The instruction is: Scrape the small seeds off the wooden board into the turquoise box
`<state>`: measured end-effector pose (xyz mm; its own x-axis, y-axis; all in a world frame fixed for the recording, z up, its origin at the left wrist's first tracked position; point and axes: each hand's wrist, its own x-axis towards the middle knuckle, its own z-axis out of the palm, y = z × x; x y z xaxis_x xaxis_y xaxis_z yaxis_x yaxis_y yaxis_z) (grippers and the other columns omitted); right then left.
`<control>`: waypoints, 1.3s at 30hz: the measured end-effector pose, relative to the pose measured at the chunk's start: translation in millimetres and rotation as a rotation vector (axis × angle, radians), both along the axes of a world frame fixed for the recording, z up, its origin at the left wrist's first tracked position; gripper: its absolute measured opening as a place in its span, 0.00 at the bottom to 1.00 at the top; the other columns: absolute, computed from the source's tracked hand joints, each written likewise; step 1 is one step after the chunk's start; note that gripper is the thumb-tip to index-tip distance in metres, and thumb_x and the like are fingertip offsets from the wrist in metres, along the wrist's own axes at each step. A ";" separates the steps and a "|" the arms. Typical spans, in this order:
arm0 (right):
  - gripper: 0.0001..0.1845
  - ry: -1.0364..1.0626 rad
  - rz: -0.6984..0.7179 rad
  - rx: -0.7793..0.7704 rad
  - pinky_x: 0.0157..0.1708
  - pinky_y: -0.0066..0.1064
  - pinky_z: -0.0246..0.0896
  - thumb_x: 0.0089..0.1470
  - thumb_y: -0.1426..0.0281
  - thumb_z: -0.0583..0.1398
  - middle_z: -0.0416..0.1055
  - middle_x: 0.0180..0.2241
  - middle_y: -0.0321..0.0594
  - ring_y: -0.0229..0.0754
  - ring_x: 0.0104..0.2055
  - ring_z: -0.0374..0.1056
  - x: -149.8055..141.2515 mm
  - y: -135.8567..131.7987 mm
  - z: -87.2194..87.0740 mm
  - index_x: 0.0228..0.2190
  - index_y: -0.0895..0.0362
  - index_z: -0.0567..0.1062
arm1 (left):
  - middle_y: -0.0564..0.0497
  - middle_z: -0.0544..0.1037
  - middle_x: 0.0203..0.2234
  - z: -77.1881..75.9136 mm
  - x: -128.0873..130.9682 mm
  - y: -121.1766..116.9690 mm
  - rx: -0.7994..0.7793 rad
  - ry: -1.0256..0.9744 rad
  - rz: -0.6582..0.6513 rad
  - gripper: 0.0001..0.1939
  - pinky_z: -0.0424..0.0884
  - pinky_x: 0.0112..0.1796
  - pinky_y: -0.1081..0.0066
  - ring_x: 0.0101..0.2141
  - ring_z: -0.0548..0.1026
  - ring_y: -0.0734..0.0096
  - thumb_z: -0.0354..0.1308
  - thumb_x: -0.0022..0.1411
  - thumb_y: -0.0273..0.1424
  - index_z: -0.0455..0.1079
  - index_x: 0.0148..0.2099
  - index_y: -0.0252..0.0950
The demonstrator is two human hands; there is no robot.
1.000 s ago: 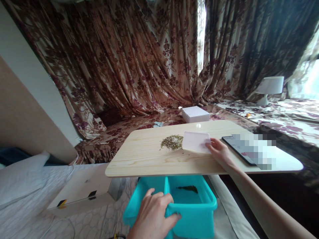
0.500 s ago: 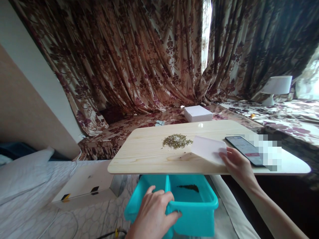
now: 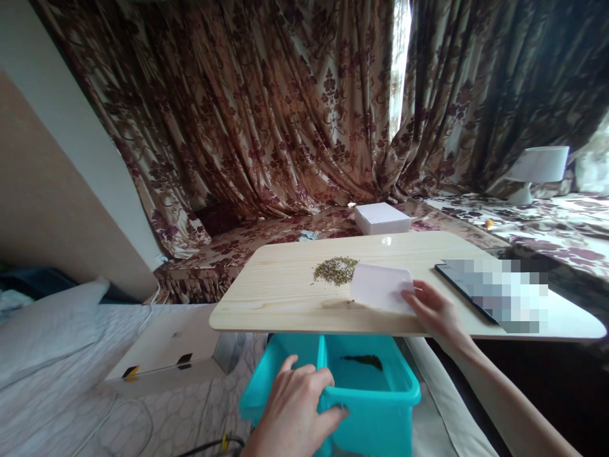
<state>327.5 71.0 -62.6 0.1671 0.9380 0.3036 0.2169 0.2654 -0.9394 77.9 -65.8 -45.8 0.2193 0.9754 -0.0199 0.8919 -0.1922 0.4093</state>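
Observation:
My left hand (image 3: 299, 406) is closed over the near rim of a two-compartment turquoise bin (image 3: 371, 419), thumb in front and fingers over the middle divider. Dark green bits (image 3: 364, 360) lie in the right compartment. Between the thumb and fingers of my right hand (image 3: 438, 311) is a thin white card (image 3: 383, 285), held tilted above the pale wooden tabletop (image 3: 266, 292). Its left edge reaches the right side of a flat pile of small green-brown grains (image 3: 333, 271); I cannot tell whether it touches them. A few dark specks lie below the pile.
A phone (image 3: 466, 292), partly blurred out, lies right of my right hand. Behind the tabletop is a white box (image 3: 382, 219) on patterned fabric. A white carton (image 3: 166, 355) rests on the bed at left, and a lamp (image 3: 542, 166) stands far right.
My right hand has moved the white card left, up to the right side of the grain pile. My left hand keeps its hold on the bin. The view has shifted slightly.

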 end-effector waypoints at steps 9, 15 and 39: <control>0.14 0.075 0.015 -0.045 0.26 0.31 0.66 0.36 0.59 0.63 0.78 0.25 0.40 0.45 0.28 0.73 -6.7 4.4 0.1 0.26 0.54 0.71 | 0.57 0.71 0.29 -1.5 -4.0 -3.2 0.021 -0.012 0.008 0.06 0.46 0.54 0.62 0.38 0.70 0.67 0.61 0.53 0.36 0.69 0.33 0.42; 0.17 0.099 0.143 -0.126 0.26 0.31 0.66 0.34 0.59 0.65 0.78 0.27 0.42 0.47 0.29 0.72 -10.4 -13.7 9.1 0.26 0.55 0.74 | 0.57 0.71 0.28 3.4 -3.3 -2.6 0.010 -0.015 0.020 0.06 0.47 0.54 0.62 0.36 0.70 0.68 0.62 0.52 0.35 0.69 0.32 0.42; 0.13 -0.016 -0.055 0.101 0.34 0.35 0.66 0.45 0.67 0.57 0.78 0.30 0.44 0.44 0.33 0.73 -0.2 46.1 -6.5 0.35 0.57 0.70 | 0.57 0.74 0.29 -4.0 -3.4 -0.3 0.006 -0.028 0.012 0.05 0.47 0.54 0.60 0.38 0.71 0.66 0.62 0.51 0.32 0.69 0.33 0.42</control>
<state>327.3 117.1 -69.1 0.2122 0.8921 0.3990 0.2487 0.3455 -0.9049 74.5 -66.0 -49.8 0.2082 0.9781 -0.0077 0.8824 -0.1844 0.4328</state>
